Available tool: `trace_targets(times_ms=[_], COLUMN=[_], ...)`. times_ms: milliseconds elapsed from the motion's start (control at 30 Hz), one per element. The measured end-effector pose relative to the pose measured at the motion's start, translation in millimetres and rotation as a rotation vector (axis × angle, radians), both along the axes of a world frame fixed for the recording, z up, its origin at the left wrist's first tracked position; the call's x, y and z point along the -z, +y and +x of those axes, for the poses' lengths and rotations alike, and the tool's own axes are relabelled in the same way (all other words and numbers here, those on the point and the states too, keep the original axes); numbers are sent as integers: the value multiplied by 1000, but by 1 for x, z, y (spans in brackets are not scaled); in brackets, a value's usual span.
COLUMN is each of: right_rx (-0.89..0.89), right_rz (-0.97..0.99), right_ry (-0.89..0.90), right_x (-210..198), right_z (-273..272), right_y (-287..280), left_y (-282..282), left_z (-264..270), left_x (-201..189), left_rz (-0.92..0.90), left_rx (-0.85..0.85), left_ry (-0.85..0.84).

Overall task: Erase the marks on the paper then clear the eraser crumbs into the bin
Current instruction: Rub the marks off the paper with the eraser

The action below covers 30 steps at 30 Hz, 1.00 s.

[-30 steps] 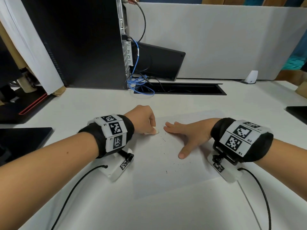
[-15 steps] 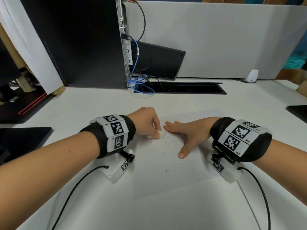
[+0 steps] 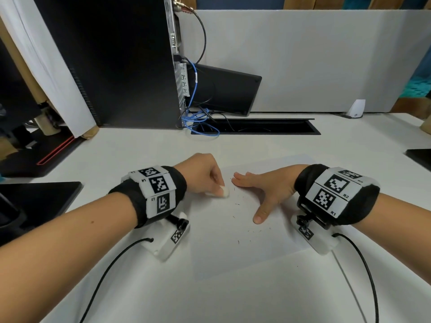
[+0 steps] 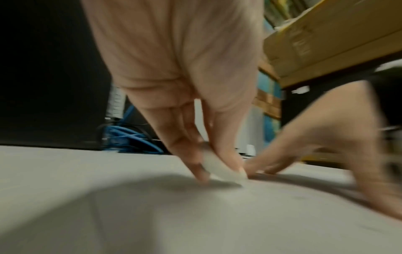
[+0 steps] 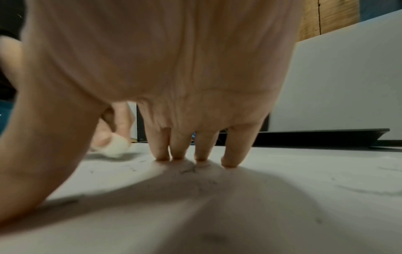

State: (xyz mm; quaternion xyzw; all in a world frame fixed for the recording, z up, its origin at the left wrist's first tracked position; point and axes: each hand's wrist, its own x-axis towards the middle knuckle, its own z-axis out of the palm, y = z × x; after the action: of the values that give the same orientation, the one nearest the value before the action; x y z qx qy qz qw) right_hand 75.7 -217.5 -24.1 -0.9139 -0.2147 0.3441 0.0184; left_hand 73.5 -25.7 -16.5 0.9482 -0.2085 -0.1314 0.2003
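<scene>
A white sheet of paper [image 3: 233,248] lies flat on the white desk in front of me. My left hand [image 3: 205,178] pinches a small white eraser [image 3: 224,191] between thumb and fingers and presses its end on the paper's upper left part; the same eraser [image 4: 219,169] shows blurred in the left wrist view. My right hand [image 3: 263,190] lies flat on the paper just right of the eraser, fingers straight, thumb spread toward me; its fingertips [image 5: 202,157] press the sheet. Dark eraser crumbs [image 3: 238,203] are scattered on the paper between and below the hands. No bin is in view.
A black computer tower [image 3: 112,61] stands behind on the left, with blue cables [image 3: 198,122] and a cable slot [image 3: 256,129] beside it. A grey partition [image 3: 314,54] closes the back. Dark flat devices lie at the left edge [image 3: 37,197] and right edge [image 3: 419,157].
The left hand has slid the eraser a little toward me and to the right over the paper. The right hand has stayed pressed flat in the same place.
</scene>
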Motion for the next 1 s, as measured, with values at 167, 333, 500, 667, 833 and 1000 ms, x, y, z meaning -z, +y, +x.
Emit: trace_targets(times_ms=[167, 333, 500, 667, 833, 1000], right_rx=[24, 58, 44, 44, 53, 41], right_rz=[58, 24, -63, -68, -68, -82], right_ry=[-44, -117, -81, -78, -57, -57], right_x=[-5, -16, -12, -10, -9, -10], right_z=[4, 4, -7, -9, -8, -9], right_y=[-5, -13, -1, 4, 4, 5], left_y=[9, 19, 15, -3, -2, -2], left_z=[15, 10, 4, 5, -9, 1], left_x=[2, 3, 1, 4, 5, 1], left_rz=[25, 72, 109, 19, 42, 19], left_rx=[-131, -164, -170, -122, 47, -54], left_ry=[-29, -50, -78, -89, 55, -67])
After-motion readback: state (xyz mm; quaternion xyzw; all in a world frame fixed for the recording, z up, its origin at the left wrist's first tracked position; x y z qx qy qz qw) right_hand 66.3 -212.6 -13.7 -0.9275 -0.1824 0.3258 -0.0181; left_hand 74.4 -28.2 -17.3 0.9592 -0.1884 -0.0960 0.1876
